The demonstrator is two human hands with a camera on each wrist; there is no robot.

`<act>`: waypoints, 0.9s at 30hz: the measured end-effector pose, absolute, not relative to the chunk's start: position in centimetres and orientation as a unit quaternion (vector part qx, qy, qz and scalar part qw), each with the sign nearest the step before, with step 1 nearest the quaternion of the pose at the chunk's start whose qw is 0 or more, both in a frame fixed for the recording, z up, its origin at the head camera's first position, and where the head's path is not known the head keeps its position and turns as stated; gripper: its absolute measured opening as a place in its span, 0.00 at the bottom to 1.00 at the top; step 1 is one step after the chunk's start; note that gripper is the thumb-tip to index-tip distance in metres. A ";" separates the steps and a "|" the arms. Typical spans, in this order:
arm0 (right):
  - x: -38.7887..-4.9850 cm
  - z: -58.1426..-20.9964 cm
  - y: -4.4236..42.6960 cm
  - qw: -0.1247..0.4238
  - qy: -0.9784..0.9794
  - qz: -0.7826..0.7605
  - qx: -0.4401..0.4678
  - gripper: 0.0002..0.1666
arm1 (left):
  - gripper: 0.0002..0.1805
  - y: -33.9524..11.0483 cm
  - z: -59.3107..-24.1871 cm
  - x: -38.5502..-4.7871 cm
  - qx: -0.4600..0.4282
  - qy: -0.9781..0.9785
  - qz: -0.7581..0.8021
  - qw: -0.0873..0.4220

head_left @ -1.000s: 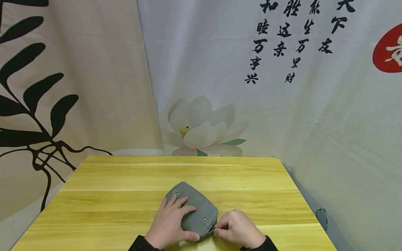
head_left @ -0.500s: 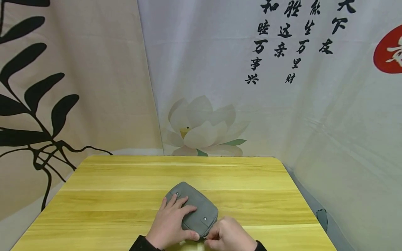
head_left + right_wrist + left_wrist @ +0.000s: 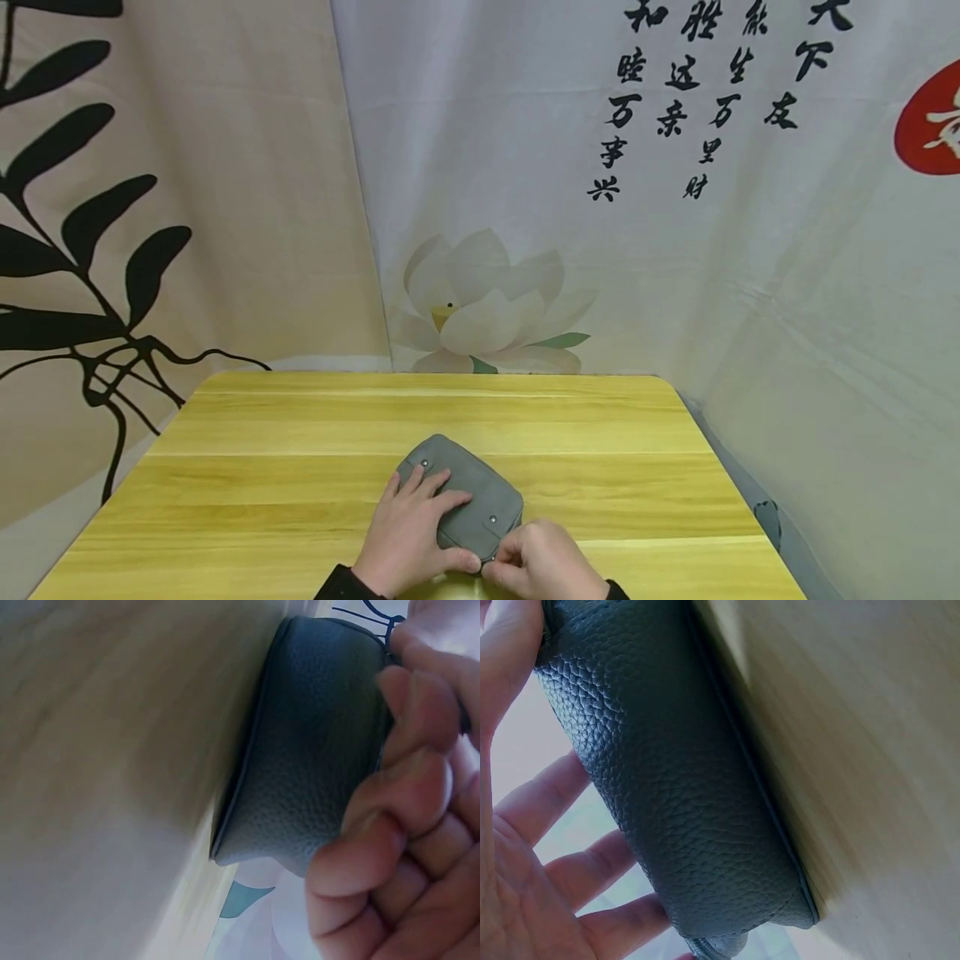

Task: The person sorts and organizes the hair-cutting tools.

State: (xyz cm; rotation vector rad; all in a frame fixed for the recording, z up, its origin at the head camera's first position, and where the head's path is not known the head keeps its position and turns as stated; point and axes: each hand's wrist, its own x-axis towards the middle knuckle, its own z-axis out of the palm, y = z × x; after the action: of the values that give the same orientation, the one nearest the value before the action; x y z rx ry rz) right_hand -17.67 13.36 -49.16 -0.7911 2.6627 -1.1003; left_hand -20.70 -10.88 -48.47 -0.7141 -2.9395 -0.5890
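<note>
A grey leather-like zip pouch (image 3: 480,492) with two small metal snaps lies on the wooden table, turned at an angle. My left hand (image 3: 412,529) rests on its left part, fingers spread over the top and thumb at the near corner. In the left wrist view the pouch's pebbled side (image 3: 667,780) faces the camera, with the left fingers (image 3: 592,870) laid along the upper edge. At the near right corner my right hand (image 3: 543,558) pinches the zipper pull, which the fingertips mostly hide. The right wrist view has the right fingers (image 3: 397,802) curled beside the pouch.
The yellow wooden table (image 3: 300,425) extends around the pouch on all sides. Behind it hangs a pale cloth backdrop (image 3: 525,167) printed with a lotus, dark leaves and writing.
My right hand has moved left and toward me along the pouch's near right edge, round to the corner by the left thumb. The left hand and the pouch have stayed nearly still.
</note>
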 end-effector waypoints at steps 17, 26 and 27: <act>-17.9 -49.7 14.0 0.050 0.902 -0.348 -0.252 0.23 | 0.49 -11.7 -49.5 -21.1 -0.247 -0.951 -0.173 0.061; -19.4 -50.1 16.8 -0.069 0.943 -0.281 -0.166 0.22 | 0.26 -11.4 -49.8 -21.0 -0.244 -0.945 -0.156 0.154; -19.6 -50.1 17.0 -0.071 0.945 -0.278 -0.155 0.22 | 0.22 -11.3 -49.8 -21.0 -0.244 -0.942 -0.158 0.166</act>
State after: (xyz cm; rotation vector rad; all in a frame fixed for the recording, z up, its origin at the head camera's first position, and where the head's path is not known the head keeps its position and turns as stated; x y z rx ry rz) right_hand -19.57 17.04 -50.07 -0.5096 3.1130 -0.9142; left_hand -20.97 -11.29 -49.84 -0.6934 -2.6833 -0.4494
